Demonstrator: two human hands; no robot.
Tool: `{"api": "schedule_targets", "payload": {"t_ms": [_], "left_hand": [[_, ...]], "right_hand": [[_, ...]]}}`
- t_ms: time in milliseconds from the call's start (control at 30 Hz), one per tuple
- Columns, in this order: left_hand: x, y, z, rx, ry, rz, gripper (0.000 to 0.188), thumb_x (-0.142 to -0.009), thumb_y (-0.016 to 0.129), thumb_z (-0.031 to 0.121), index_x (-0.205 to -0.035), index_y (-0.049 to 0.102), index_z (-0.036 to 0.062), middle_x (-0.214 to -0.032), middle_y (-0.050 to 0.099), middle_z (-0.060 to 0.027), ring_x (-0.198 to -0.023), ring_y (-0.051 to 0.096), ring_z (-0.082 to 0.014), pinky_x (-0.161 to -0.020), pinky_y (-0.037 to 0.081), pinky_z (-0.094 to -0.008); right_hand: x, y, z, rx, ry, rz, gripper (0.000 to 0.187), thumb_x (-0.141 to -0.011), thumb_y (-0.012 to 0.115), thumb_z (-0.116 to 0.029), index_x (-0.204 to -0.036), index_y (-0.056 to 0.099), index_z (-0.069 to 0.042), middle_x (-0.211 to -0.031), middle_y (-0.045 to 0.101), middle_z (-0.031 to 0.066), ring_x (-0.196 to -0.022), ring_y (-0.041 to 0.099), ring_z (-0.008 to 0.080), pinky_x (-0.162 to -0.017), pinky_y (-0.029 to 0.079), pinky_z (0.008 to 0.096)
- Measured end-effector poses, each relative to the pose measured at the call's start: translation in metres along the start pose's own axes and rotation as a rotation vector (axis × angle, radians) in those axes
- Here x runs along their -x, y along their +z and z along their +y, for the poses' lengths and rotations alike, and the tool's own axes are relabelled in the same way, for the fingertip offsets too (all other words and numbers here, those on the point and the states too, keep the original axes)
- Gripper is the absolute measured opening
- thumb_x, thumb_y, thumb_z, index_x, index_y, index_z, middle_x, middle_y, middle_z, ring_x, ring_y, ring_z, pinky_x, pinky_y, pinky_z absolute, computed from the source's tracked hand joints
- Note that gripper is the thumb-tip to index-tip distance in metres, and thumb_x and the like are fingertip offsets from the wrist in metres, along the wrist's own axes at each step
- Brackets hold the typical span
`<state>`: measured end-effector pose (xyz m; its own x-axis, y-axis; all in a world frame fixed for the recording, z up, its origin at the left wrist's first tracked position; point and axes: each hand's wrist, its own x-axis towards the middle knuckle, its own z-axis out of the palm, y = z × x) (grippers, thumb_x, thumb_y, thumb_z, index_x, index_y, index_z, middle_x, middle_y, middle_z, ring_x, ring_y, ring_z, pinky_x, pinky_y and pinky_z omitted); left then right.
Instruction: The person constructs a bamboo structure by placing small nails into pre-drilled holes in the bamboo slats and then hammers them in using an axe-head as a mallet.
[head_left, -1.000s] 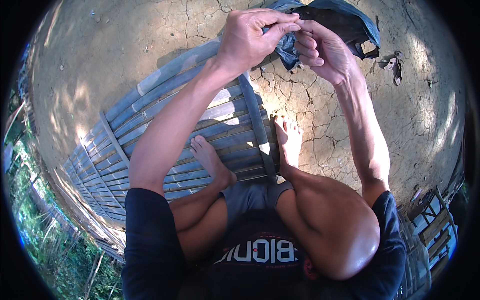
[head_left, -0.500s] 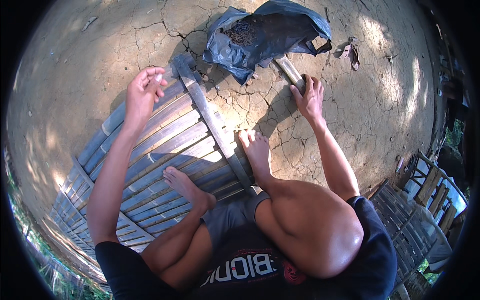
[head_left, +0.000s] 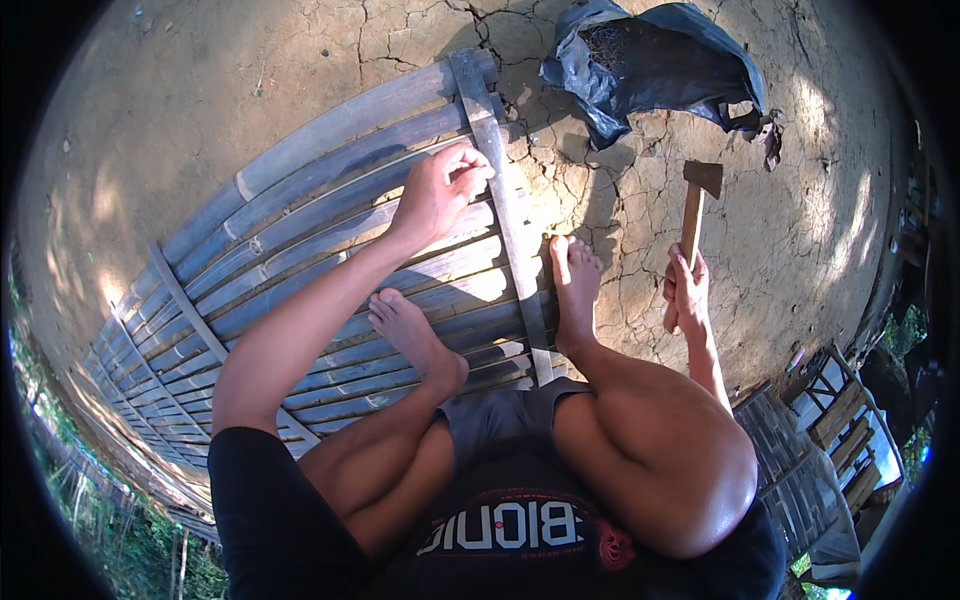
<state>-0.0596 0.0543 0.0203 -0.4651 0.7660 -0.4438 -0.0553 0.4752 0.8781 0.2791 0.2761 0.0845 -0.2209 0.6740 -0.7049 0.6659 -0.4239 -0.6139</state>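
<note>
My right hand (head_left: 685, 290) is closed round the wooden handle of a hatchet (head_left: 692, 220), off to the right of my right foot. Its dark, rusty head (head_left: 704, 178) points away from me, wider on the right side. My left hand (head_left: 447, 190) has thumb and fingers pinched together just beside the long cross strip (head_left: 507, 190) of a bamboo slat panel (head_left: 330, 225). Whatever is in that pinch is too small to make out. The panel lies on the ground, and my left foot (head_left: 405, 325) rests on its slats.
An open black plastic bag (head_left: 680, 60) with a heap of thin dark pieces, nail-like, lies at the far right. A dry leaf (head_left: 772, 140) is beside it. Cracked bare earth surrounds the panel. Woven panels and wooden pieces (head_left: 845, 415) stand at the right edge.
My right hand has lifted the hatchet from the ground by the bag and drawn it nearer. My left hand has come down toward the cross strip. The view has shifted left.
</note>
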Motion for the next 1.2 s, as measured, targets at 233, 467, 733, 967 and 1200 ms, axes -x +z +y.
{"api": "schedule_targets", "payload": {"t_ms": [233,467,733,967,1200], "left_hand": [[-0.027,-0.011,-0.023,-0.715,0.611,-0.230,0.042,-0.076,0.067,-0.002,-0.118,0.063,0.0045,-0.133,0.064,-0.0093,-0.125,0.059,-0.0294,-0.115,0.044,-0.0386],[-0.034,-0.007,-0.022,-0.784,0.657,-0.245,0.043,-0.079,0.062,-0.003,-0.121,0.066,0.0089,-0.138,0.061,-0.0103,-0.132,0.055,-0.0266,-0.115,0.042,-0.0379],[-0.028,0.001,-0.006,-0.834,0.623,-0.276,0.036,-0.087,0.054,0.000,-0.120,0.066,0.0037,-0.141,0.059,-0.0099,-0.134,0.053,-0.0177,-0.122,0.031,-0.0381],[-0.022,-0.002,-0.015,-0.789,0.603,-0.153,0.029,-0.087,0.052,0.000,-0.110,0.067,0.0084,-0.129,0.066,-0.0102,-0.125,0.060,-0.0199,-0.123,0.029,-0.0419],[-0.020,0.005,-0.004,-0.634,0.368,-0.116,0.022,-0.088,0.056,0.004,-0.107,0.066,0.0070,-0.101,0.074,-0.0128,-0.100,0.069,-0.0290,-0.103,0.047,-0.0419]], "right_hand": [[-0.002,0.078,0.006,0.198,-0.177,0.031,0.024,-0.099,0.065,-0.031,-0.090,0.054,-0.012,-0.062,0.041,-0.0090,-0.050,0.035,0.0032,-0.046,0.031,0.0236],[0.039,0.096,-0.082,0.431,-0.371,-0.012,0.030,-0.097,0.066,-0.034,-0.083,0.055,-0.010,-0.064,0.043,-0.0077,-0.058,0.037,0.0055,-0.053,0.033,0.0265],[0.067,0.106,-0.112,0.450,-0.275,0.031,0.036,-0.096,0.067,-0.037,-0.077,0.055,-0.009,-0.065,0.045,-0.0062,-0.062,0.039,0.0073,-0.058,0.035,0.0286],[0.032,0.141,-0.048,0.242,-0.220,-0.098,0.036,-0.097,0.068,-0.038,-0.078,0.058,-0.009,-0.064,0.043,-0.0078,-0.060,0.036,0.0056,-0.054,0.030,0.0276],[0.026,0.132,-0.008,0.032,-0.105,-0.267,0.029,-0.097,0.068,-0.033,-0.094,0.066,-0.004,-0.069,0.051,-0.0058,-0.062,0.042,0.0065,-0.056,0.037,0.0264]]}}
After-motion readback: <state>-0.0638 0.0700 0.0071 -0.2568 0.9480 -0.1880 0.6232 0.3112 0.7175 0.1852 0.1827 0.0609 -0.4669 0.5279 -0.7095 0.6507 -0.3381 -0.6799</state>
